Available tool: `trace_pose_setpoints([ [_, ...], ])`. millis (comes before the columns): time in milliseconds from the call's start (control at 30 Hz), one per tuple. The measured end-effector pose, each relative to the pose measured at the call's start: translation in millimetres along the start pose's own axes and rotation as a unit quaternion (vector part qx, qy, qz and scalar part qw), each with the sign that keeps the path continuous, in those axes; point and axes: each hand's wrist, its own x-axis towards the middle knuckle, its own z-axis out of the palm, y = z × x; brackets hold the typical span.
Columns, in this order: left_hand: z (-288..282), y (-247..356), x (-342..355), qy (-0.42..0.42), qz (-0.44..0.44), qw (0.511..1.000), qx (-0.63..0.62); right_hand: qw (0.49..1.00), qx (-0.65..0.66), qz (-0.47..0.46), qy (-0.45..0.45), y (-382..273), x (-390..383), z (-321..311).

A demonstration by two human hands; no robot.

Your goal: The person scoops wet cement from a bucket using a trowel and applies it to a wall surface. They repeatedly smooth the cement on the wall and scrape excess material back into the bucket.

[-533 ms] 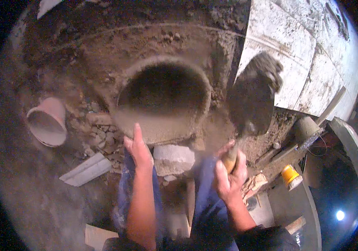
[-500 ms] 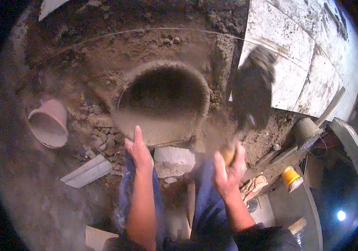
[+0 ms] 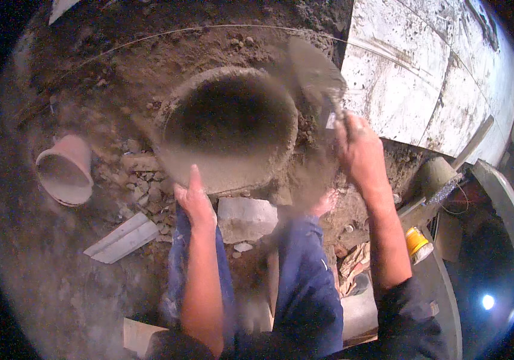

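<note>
A large round basin with a pale, dusty inside stands in front of me, its upper part in dark shadow. My left hand is closed on its lower left rim, thumb inside. My right hand, right of the basin, is closed on the handle of a trowel. The trowel's blade is raised by the basin's upper right rim, coated grey and blurred. Dust hangs below it. A broken pale block lies just below the basin.
A pinkish bucket lies tipped at left, near rubble and a grey strip. Dirty white panels fill the upper right. At right are a grey bucket, planks and a yellow container. My jeans-clad legs and a bare foot show below.
My right hand has swung up and forward with the trowel, whose blade has moved left to the basin's upper right rim, without the dark load seen earlier. My left hand stays on the rim.
</note>
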Motion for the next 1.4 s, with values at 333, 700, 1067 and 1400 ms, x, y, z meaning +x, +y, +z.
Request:
trace_pose_setpoints([
  [333, 22.9, 43.2, -8.6, -0.105, 0.135, 0.985, -0.002, 0.953, 0.181, 0.219, -0.108, 24.9, -123.7, -13.9],
  [700, 92.5, 198.0, 54.7, -0.392, 0.402, 0.764, 0.319, 0.981, -0.016, -0.164, -0.099, -74.2, 7.1, -5.7],
  [1067, 123.6, 231.3, 22.5, -0.479, 0.244, 0.793, 0.289, 0.959, -0.121, -0.256, 0.015, -48.0, 9.7, 1.3],
  [1400, 143.8, 227.4, 15.0, -0.483, 0.241, 0.791, 0.289, 0.943, 0.011, -0.321, 0.090, -38.3, 7.3, 8.2],
])
